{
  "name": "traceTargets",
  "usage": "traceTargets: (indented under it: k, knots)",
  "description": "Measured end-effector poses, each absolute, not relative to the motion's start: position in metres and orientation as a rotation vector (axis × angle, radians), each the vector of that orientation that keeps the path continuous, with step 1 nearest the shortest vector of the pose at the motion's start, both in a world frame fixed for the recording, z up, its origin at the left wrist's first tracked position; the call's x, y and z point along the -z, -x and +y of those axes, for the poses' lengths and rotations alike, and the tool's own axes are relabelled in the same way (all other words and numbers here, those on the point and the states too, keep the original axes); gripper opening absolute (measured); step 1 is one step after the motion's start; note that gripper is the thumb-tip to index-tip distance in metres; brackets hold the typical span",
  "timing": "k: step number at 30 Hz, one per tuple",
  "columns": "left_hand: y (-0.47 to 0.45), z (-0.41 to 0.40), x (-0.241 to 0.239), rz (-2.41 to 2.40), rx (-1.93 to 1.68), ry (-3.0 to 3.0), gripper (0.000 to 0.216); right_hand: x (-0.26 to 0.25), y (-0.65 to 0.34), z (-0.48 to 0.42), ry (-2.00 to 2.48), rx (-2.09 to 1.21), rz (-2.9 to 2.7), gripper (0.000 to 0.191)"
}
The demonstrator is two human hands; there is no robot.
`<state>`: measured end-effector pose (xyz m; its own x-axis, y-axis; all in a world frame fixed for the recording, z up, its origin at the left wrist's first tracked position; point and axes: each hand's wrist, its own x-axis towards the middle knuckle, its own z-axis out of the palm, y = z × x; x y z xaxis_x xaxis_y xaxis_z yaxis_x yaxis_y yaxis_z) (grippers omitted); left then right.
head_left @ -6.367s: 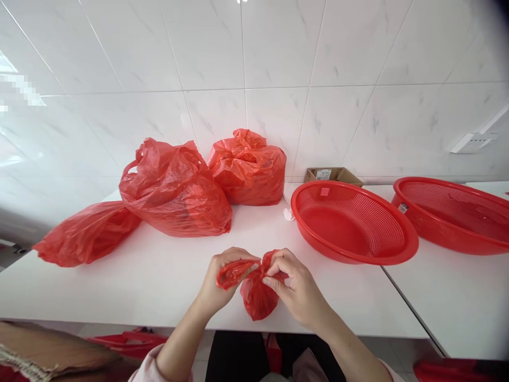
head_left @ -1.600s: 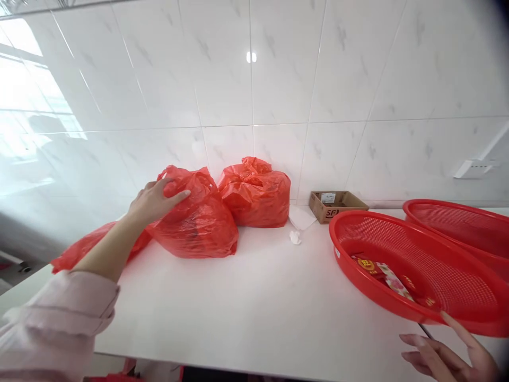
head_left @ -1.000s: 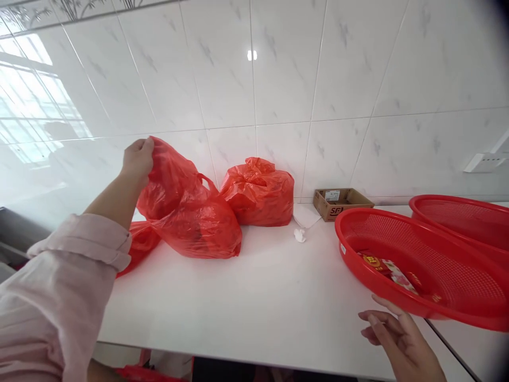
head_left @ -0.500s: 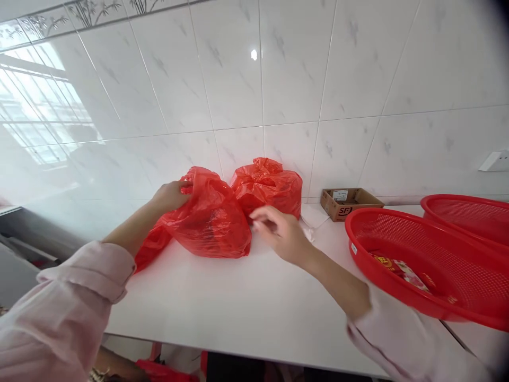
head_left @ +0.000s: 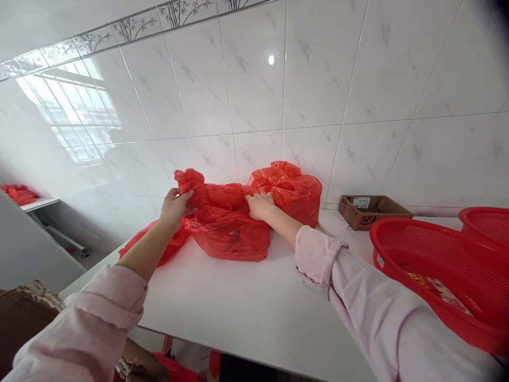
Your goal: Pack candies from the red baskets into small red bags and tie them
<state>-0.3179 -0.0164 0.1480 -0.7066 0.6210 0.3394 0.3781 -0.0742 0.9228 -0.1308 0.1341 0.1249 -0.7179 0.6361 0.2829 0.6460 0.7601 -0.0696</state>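
A filled red plastic bag (head_left: 230, 239) sits on the white table between my hands. My left hand (head_left: 175, 206) grips the bunched upper left part of this bag, its fingers curled round the film. My right hand (head_left: 260, 205) has its fingers closed on the bag's upper right edge. Right behind that hand stands a second full red plastic bag (head_left: 300, 193), its top gathered, against the tiled wall. Another piece of red plastic bag (head_left: 173, 246) lies flat to the left, under my left wrist. What the bags contain is hidden.
An open cardboard box (head_left: 374, 211) stands by the wall. Two red perforated baskets (head_left: 382, 233) are at the right, the nearer holding red printed packets (head_left: 441, 292). At lower left is a torn cardboard carton (head_left: 27, 318). The white tabletop (head_left: 222, 307) ends at the near edge.
My right hand has moved from beside the bag onto its upper right edge and closed there. The bag's top is now spread and bunched between both hands. The view has shifted left.
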Motion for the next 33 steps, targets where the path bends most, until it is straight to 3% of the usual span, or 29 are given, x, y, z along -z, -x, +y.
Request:
traceTargets:
  k: [4,9,13,16,19,22,26,30,33]
  knots:
    - [0.314,-0.015,-0.155,1.612,-2.100,-1.010,0.023,-0.129,0.128,0.122,0.922,0.106,-2.551,0.032]
    - [0.304,-0.018,-0.182,1.248,-2.292,-0.970,0.012,-0.138,0.137,0.093,0.671,0.056,-2.307,0.039]
    - [0.287,-0.030,-0.214,0.983,-2.450,-0.949,0.012,-0.146,0.137,0.074,0.352,-0.421,-2.068,0.052]
    - [0.253,-0.035,-0.216,0.890,-2.340,-1.109,0.006,-0.157,0.115,0.058,0.179,-0.939,-1.827,0.061]
    - [0.202,-0.035,-0.182,1.018,-1.931,-1.297,0.019,-0.155,0.071,0.046,0.055,-1.331,-1.569,0.058]
    - [0.152,-0.035,-0.122,1.021,-1.601,-1.242,0.028,-0.126,0.017,0.046,0.141,-1.443,-1.379,0.047]
    - [0.117,-0.045,-0.034,0.983,-1.467,-0.899,0.035,-0.061,-0.065,0.059,0.526,-1.328,-1.260,0.016]
    - [0.124,-0.058,0.024,1.131,-1.428,-0.646,0.040,-0.018,-0.141,0.063,0.785,-1.181,-0.987,0.014]
    - [0.122,-0.063,0.028,1.398,-1.442,-0.746,0.041,-0.008,-0.167,0.055,0.927,-0.994,-1.009,0.012]
